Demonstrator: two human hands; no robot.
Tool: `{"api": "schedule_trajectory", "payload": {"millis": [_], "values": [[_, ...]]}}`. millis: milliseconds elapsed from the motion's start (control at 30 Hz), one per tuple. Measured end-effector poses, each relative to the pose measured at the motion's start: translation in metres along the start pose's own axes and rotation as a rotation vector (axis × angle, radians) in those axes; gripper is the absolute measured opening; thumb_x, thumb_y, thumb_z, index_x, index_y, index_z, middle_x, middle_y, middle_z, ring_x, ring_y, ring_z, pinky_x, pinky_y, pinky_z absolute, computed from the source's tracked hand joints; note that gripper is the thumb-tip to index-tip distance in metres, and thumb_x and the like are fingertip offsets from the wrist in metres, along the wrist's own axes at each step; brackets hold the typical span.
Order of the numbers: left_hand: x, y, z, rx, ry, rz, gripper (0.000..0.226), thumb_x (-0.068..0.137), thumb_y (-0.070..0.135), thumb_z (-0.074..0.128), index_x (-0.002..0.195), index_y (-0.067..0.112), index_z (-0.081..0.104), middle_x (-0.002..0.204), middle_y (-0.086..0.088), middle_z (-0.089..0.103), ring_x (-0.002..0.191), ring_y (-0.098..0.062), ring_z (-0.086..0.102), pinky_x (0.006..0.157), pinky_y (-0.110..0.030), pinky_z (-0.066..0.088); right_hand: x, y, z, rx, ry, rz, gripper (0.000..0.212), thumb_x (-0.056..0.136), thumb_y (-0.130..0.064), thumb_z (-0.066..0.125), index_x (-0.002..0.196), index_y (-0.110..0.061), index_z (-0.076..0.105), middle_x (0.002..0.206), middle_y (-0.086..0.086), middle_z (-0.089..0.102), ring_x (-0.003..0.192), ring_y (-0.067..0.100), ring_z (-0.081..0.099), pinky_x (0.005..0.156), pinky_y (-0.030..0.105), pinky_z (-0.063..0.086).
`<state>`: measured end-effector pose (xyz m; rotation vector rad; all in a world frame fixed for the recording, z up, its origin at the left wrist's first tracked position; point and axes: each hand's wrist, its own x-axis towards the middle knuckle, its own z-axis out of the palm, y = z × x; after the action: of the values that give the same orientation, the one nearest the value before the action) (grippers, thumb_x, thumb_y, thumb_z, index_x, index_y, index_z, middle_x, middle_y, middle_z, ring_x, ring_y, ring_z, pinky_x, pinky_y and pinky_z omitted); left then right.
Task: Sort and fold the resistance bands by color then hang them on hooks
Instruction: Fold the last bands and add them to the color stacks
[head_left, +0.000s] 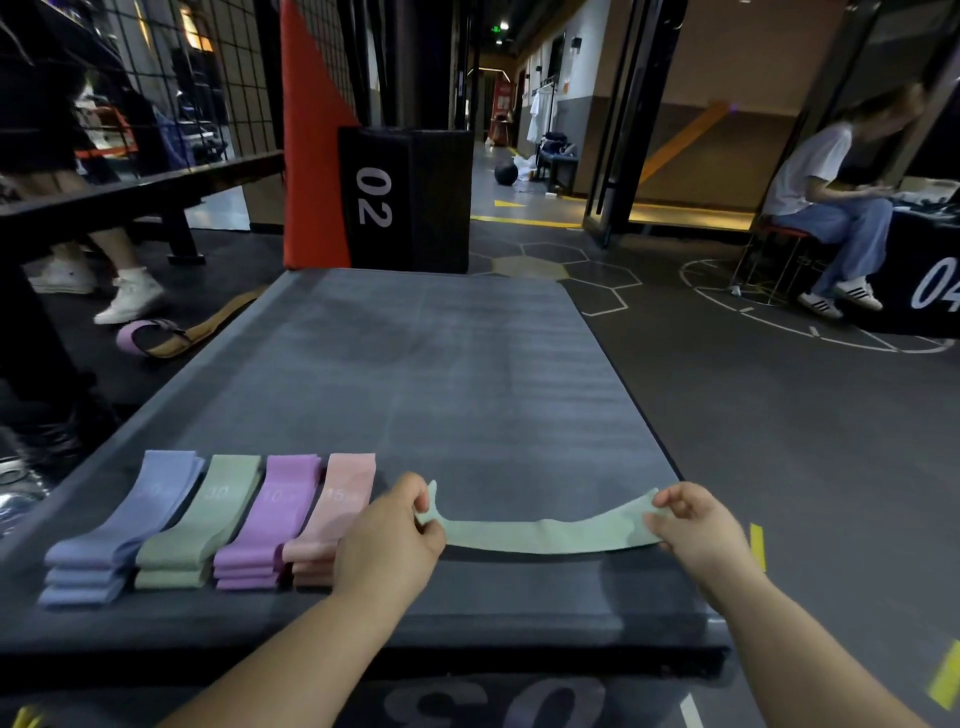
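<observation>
Fingers of left hand (387, 535) and right hand (698, 530) pinch opposite ends of a pale-green band (545, 538), sagging flat between them.

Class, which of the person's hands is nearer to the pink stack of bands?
Left. The left hand overlaps the pink stack; the right hand holds the far end of the green band.
</observation>
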<state>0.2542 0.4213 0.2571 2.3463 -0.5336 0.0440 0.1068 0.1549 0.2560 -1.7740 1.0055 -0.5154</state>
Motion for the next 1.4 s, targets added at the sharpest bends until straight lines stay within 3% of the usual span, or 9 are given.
{"api": "schedule_trajectory", "payload": {"millis": [167, 300, 400, 467, 600, 733, 933, 1100, 1400], "values": [[-0.005, -0.003, -0.001, 0.126, 0.007, 0.116, 0.021, 0.086, 0.025, 0.051, 0.099, 0.031, 0.037, 0.087, 0.004, 0.058, 0.078, -0.022, 0.056, 0.066, -0.033, 0.044, -0.009, -0.004, 0.004, -0.462, -0.067, -0.087, 0.015, 0.086, -0.017, 0.065, 0.084, -0.026, 0.054, 0.091, -0.006, 0.054, 0.084, 0.021, 0.054, 0.067, 0.031, 0.038], [-0.009, -0.002, 0.004, 0.144, 0.006, 0.175, 0.053, 0.085, 0.029, 0.054, 0.132, 0.031, 0.03, 0.106, 0.005, 0.06, 0.098, -0.023, 0.059, 0.077, -0.034, 0.043, -0.013, -0.01, 0.006, -0.665, -0.05, -0.13, 0.013, 0.085, -0.024, 0.065, 0.089, -0.033, 0.056, 0.1, -0.004, 0.046, 0.095, 0.022, 0.051, 0.077, 0.03, 0.041], [-0.008, -0.004, 0.009, 0.065, 0.049, 0.224, 0.057, 0.08, 0.029, 0.061, 0.128, 0.029, 0.03, 0.095, 0.008, 0.061, 0.093, -0.023, 0.06, 0.079, -0.036, 0.046, -0.018, -0.017, 0.011, -0.749, -0.009, -0.242, 0.009, 0.086, -0.03, 0.064, 0.093, -0.034, 0.064, 0.098, -0.007, 0.043, 0.11, 0.023, 0.044, 0.091, 0.033, 0.04], [-0.007, -0.005, 0.012, 0.05, 0.048, 0.289, 0.06, 0.073, 0.025, 0.068, 0.12, 0.03, 0.03, 0.08, 0.011, 0.059, 0.081, -0.021, 0.061, 0.075, -0.038, 0.047, -0.025, -0.025, 0.022, -0.678, -0.049, -0.313, 0.003, 0.088, -0.034, 0.064, 0.087, -0.037, 0.064, 0.094, -0.011, 0.052, 0.106, 0.018, 0.048, 0.088, 0.03, 0.042], [-0.011, -0.001, 0.021, 0.06, 0.053, 0.458, 0.071, 0.057, 0.019, 0.081, 0.114, 0.025, 0.039, 0.066, 0.017, 0.054, 0.065, -0.013, 0.062, 0.071, -0.037, 0.046, -0.043, -0.041, 0.052, -0.485, -0.272, -0.286, 0.028, 0.091, -0.047, 0.057, 0.074, -0.028, 0.068, 0.075, -0.008, 0.067, 0.078, 0.009, 0.061, 0.066, 0.014, 0.042], [-0.014, 0.002, 0.031, 0.069, 0.025, 0.54, 0.066, 0.058, 0.024, 0.073, 0.115, 0.027, 0.04, 0.07, 0.018, 0.059, 0.072, -0.007, 0.062, 0.083, -0.024, 0.027, -0.053, -0.05, 0.078, -0.496, -0.273, -0.289, 0.055, 0.089, -0.057, 0.054, 0.071, -0.006, 0.064, 0.066, 0.011, 0.061, 0.064, 0.019, 0.055, 0.062, 0.03, 0.042], [-0.012, 0.001, 0.037, 0.089, 0.031, 0.571, 0.07, 0.052, 0.032, 0.076, 0.116, 0.029, 0.046, 0.094, 0.016, 0.061, 0.092, -0.014, 0.056, 0.084, -0.029, 0.03, -0.051, -0.051, 0.089, -0.327, -0.329, -0.189, 0.035, 0.082, -0.026, 0.069, 0.05, -0.017, 0.056, 0.05, 0.001, 0.056, 0.044, 0.01, 0.049, 0.05, 0.025, 0.042], [-0.001, 0.001, 0.034, 0.145, -0.197, 0.377, 0.078, 0.076, 0.033, 0.061, 0.144, 0.032, 0.023, 0.141, 0.013, 0.041, 0.132, -0.014, 0.025, 0.107, -0.037, 0.025, -0.049, -0.054, 0.09, 0.0, -0.473, -0.058, 0.014, 0.088, -0.016, 0.065, 0.076, -0.01, 0.067, 0.059, 0.0, 0.057, 0.054, 0.01, 0.05, 0.051, 0.022, 0.042], [-0.002, 0.012, 0.027, 0.264, -0.179, 0.454, 0.054, 0.079, 0.036, 0.052, 0.13, 0.032, 0.034, 0.129, 0.016, 0.044, 0.123, -0.013, 0.028, 0.096, -0.028, 0.018, -0.042, -0.055, 0.078, 0.023, -0.442, 0.026, 0.019, 0.094, -0.013, 0.055, 0.076, -0.015, 0.062, 0.06, -0.002, 0.056, 0.056, 0.012, 0.051, 0.045, 0.022, 0.04]]}}
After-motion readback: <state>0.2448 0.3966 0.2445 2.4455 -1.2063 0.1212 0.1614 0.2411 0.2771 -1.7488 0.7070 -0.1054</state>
